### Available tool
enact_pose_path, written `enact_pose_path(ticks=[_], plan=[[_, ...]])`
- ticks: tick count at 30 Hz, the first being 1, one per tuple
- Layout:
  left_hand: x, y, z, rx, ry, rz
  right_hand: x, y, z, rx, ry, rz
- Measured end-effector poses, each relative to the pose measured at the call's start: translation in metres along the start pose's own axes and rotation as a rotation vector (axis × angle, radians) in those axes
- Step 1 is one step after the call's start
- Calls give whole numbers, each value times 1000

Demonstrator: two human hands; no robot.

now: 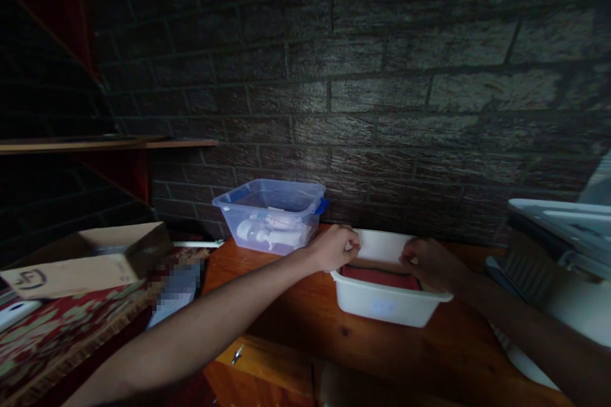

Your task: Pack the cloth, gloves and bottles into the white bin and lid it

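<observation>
So you've got both hands over the white tub (384,306), your left hand (335,248) at its left end and your right hand (433,264) at its right end, with a gap between them. The red item (382,276) with the dark edging sits down inside the tub, lower than your fingers and pretty much between your two hands, a bit toward you. On your left, the fingers are curled in with the thumb close to the fingertips; your right is bent the same kind of way, but it's darker over there. Honestly can't tell if either one is pinching an edge of something thin or just hanging above it. The tub itself rests on the wooden tabletop (281,296) under your hands. Just beyond your left hand, over to its left, is the clear bin (229,219) with the blue handle, and there are whitish things (281,235) in it. Way further left of that hand there's an open cardboard box (71,276) on a red patterned cloth (62,324). Off to the right of your right hand, a big pale container (573,296) stands near your forearm.
</observation>
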State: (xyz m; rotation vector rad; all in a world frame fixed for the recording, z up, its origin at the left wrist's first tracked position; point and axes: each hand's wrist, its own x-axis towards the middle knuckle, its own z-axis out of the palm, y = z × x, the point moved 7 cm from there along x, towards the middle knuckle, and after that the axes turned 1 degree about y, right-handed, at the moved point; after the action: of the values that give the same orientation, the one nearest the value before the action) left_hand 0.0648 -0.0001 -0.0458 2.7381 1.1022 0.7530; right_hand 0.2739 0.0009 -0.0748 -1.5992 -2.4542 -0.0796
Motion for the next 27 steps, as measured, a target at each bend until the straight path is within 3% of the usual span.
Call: enact_pose_path(ticks=[3,7,10,13,16,19,27], plan=[[0,1,-27,52,34,39,10,-9,-15,-16,29,-11],[2,-13,-82,96,85,21,41,-31,-50,-2,106,-46],[7,-42,-119,125,99,-46,76,-60,-76,48,164,-95],[14,-84,-141,155,83,-144,116,-97,-93,98,193,-174],[20,-125,-140,145,-14,-240,159,-138,-96,125,176,-266],[21,-161,-121,84,-201,-322,199,-171,-83,110,85,-345],[3,-247,-72,-51,-571,-617,278,-216,4,-57,-429,-382]])
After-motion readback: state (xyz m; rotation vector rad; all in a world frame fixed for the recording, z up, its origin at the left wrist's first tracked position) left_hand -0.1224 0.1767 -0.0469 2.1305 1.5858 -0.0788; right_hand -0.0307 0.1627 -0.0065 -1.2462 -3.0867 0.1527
